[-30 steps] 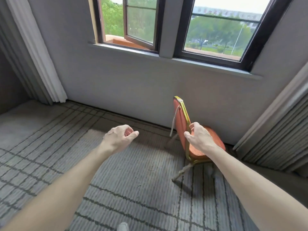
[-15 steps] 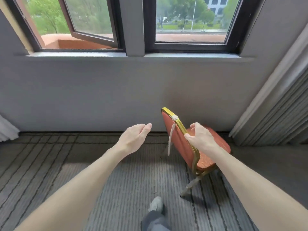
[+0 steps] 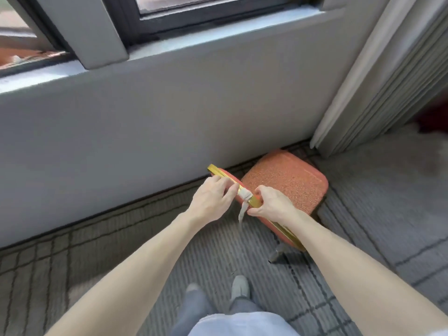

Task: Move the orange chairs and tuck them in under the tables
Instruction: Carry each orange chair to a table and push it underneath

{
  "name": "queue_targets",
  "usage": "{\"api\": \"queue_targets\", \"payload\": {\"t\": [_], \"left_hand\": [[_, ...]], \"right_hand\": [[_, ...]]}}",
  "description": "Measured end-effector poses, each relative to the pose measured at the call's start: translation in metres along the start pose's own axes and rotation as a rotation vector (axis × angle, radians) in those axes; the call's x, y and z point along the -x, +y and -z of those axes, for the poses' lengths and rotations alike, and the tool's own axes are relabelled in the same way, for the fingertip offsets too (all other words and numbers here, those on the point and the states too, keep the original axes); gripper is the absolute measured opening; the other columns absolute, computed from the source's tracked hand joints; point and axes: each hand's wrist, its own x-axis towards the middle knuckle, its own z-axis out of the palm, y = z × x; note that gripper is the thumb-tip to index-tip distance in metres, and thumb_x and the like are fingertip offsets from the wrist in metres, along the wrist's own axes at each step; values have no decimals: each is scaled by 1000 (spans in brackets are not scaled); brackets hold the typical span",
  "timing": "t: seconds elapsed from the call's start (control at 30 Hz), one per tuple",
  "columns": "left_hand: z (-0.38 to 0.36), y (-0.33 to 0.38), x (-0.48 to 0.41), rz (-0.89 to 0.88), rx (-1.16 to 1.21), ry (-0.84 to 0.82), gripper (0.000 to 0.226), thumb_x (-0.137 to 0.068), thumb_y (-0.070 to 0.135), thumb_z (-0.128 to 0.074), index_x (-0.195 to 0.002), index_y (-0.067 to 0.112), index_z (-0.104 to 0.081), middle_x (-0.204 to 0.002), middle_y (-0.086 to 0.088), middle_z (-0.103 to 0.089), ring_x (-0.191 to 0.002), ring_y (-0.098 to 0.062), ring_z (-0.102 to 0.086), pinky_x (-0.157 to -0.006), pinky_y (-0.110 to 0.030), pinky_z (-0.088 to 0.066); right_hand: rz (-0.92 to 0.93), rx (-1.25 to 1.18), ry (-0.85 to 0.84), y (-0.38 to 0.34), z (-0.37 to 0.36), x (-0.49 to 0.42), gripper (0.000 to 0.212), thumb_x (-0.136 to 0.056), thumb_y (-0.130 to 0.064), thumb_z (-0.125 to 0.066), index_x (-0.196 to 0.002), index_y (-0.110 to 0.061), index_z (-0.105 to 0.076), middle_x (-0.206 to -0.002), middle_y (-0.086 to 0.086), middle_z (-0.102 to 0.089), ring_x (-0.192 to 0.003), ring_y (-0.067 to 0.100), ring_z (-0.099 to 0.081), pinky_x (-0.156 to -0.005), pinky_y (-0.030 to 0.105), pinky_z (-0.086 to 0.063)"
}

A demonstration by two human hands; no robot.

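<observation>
Two hands are on the work, both closed round the gilt top rail of one orange chair. The left hand has its fingers curled over the rail from the near side. The right hand grips it just beside, thumb underneath. Between them a pale cloth strip is tied round the rail and hangs down.

Governing relation: the rail's long axis runs on a diagonal, from far-left to near-right of the person. The padded seat lies beyond it, toward the wall and the curtain at right. The chair therefore faces away from the person, who stands behind its back. Neither hand is clearly nearer. The left holds the farther stretch of rail, the right the middle, and the right forearm passes over the near end.

The chair stands on the striped carpet, close to the wall below the window sill. No table is in view. In my judgement the chair must be lifted or dragged back from the wall and turned.

Markings: no brand, label or legible writing found on chair, strip or surroundings.
</observation>
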Motion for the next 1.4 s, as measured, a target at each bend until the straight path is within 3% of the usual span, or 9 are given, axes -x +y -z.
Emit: {"api": "queue_targets", "payload": {"t": [0.23,0.37,0.6,0.7,0.83,0.93,1.07,1.23,1.4], "left_hand": [[-28,-7,-72,-316,-155,-51,47,-95,54,-30,-96,22,-65,-92,5,-62,-91,-17,-55,-84,-37,-44],[-22,11,-104,-556,-205,-159,41,-98,40,-25,-74,22,-52,-73,6,-59,-72,-20,-56,-71,-42,-43],[-23,60,-174,-701,-225,-17,43,-99,35,-28,-65,22,-49,-58,7,-54,-60,-15,-50,-72,-37,-37],[-19,84,-212,-700,-217,64,51,-99,33,-28,-55,20,-51,-53,6,-55,-53,-13,-52,-70,-37,-41],[-13,141,-270,-690,-154,196,53,-94,30,-35,-44,18,-43,-42,6,-49,-39,-14,-45,-53,-31,-35],[-3,187,-319,-697,-153,174,46,-90,30,-33,-46,20,-33,-40,5,-48,-37,-17,-44,-49,-30,-38],[-2,233,-374,-584,-189,95,58,-92,40,-25,-45,14,-47,-44,4,-51,-48,-15,-51,-53,-31,-37],[-3,279,-421,-582,-161,119,63,-102,42,-32,-44,22,-46,-49,5,-54,-52,-13,-51,-58,-29,-33],[-10,329,-468,-541,-139,64,74,-100,60,-22,-45,17,-46,-47,1,-53,-51,-16,-51,-59,-32,-34]], "right_hand": [[183,263,-168,-8,23,-26,33,-73,-36,-68,-98,-25,-49,-91,-2,-64,-85,24,-61,-68,34,-49],[59,272,-164,-4,43,-37,23,-70,-37,-68,-80,-22,-53,-73,-5,-57,-75,25,-61,-61,31,-44],[-119,86,-48,33,109,-49,21,-68,-40,-66,-73,-21,-59,-69,-4,-63,-69,21,-60,-60,36,-52],[-168,-22,26,52,137,-56,23,-67,-42,-70,-72,-23,-59,-69,-5,-63,-67,16,-59,-59,39,-52],[-201,-132,100,93,196,-81,20,-68,-38,-75,-75,-26,-61,-73,-7,-63,-68,14,-60,-61,37,-52],[-221,-178,189,123,232,-109,15,-70,-30,-70,-81,-25,-62,-75,-6,-65,-70,18,-63,-61,39,-55],[-266,-275,404,154,256,-141,16,-76,-36,-67,-88,-31,-58,-78,-8,-66,-79,23,-64,-66,35,-49],[-221,-185,618,194,284,-163,31,-80,-37,-67,-110,-30,-60,-86,0,-73,-87,29,-68,-77,40,-51],[-221,-128,660,243,321,-187,38,-86,-30,-64,-122,-25,-51,-90,5,-73,-90,32,-68,-76,41,-48]]}}
